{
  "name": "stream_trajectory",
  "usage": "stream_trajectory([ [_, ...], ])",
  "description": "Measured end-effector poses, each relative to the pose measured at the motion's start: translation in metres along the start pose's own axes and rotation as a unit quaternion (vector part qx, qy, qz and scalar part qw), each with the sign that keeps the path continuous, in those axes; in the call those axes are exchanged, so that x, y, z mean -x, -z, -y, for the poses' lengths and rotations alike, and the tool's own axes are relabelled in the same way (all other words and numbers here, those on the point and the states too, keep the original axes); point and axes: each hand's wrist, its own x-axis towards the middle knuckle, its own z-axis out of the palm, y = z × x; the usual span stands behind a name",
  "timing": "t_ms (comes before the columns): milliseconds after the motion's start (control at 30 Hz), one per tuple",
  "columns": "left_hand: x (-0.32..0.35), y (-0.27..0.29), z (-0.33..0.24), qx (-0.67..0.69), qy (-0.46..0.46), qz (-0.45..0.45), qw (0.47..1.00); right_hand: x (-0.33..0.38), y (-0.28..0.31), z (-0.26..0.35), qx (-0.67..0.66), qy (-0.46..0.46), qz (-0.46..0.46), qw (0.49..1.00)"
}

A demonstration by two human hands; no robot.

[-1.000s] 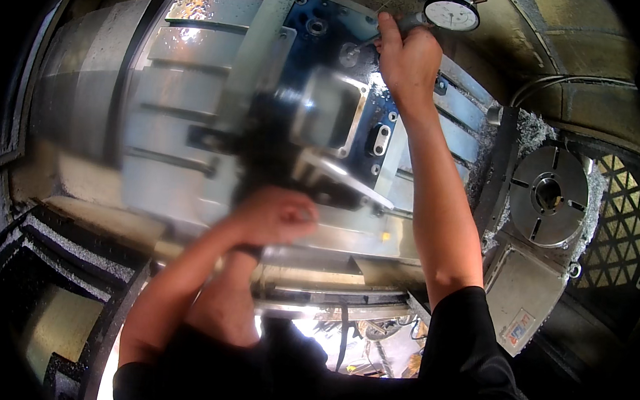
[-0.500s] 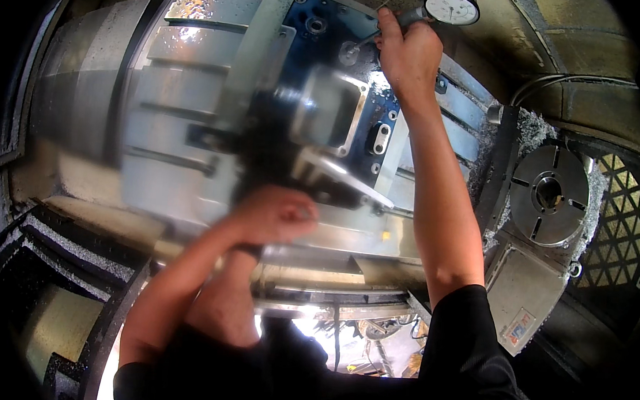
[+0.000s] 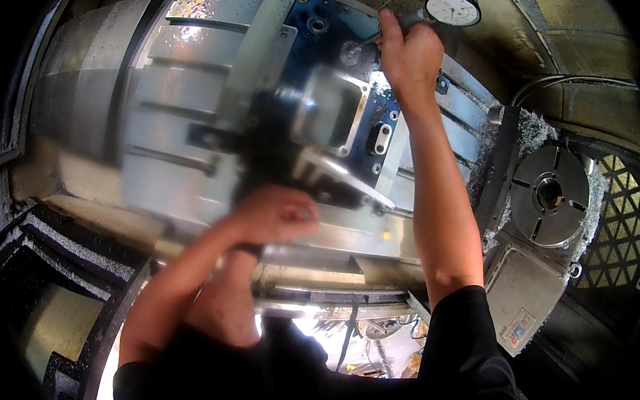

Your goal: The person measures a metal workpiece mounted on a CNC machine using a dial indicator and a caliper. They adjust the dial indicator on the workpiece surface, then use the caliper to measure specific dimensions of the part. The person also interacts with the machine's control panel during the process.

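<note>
My right hand reaches up and is closed around the thin metal arm of a round white dial gauge at the top of the view. The arm's tip sits by a blue fixture plate that carries a shiny rectangular metal frame. Lower down, my left hand curls over the base of a dark, blurred round part in front of the grey slotted machine table. Both forearms rise from the lower edge.
A round rotary table with radial slots stands at the right, with metal chips piled beside it. A diamond mesh panel is at the far right. Dark ribbed covers lie at the lower left.
Almost nothing has moved. My right hand and the dial gauge have shifted very slightly; my left hand stays on the dark part.
</note>
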Motion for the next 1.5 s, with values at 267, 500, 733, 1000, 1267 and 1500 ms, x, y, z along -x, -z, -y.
stream_trajectory([
  [267,-0.0001,-0.0002,-0.0008,0.007,-0.001,-0.005,1.0,-0.0034,-0.0004,-0.0008,0.003,-0.026,0.01,1.0],
  [500,0.0006,0.0012,-0.0041,0.01,0.006,0.001,1.0,0.0032,0.0024,0.0037,-0.004,-0.016,0.009,1.0],
  [733,0.0001,0.0007,-0.0021,0.007,0.002,0.003,1.0,0.0,0.0004,-0.0003,0.01,-0.022,0.012,1.0],
  [1000,0.0002,0.0006,-0.0004,0.008,0.005,0.004,1.0,-0.003,-0.0005,0.0009,0.01,-0.028,0.01,1.0],
  [1267,0.0,0.0012,0.0012,-0.001,-0.001,0.003,1.0,-0.0019,0.0008,0.0046,0.02,-0.046,0.014,0.999],
  [1500,0.0003,0.0015,-0.0018,-0.002,0.002,0.003,1.0,-0.0017,0.0011,0.0045,0.019,-0.043,0.011,0.999],
])
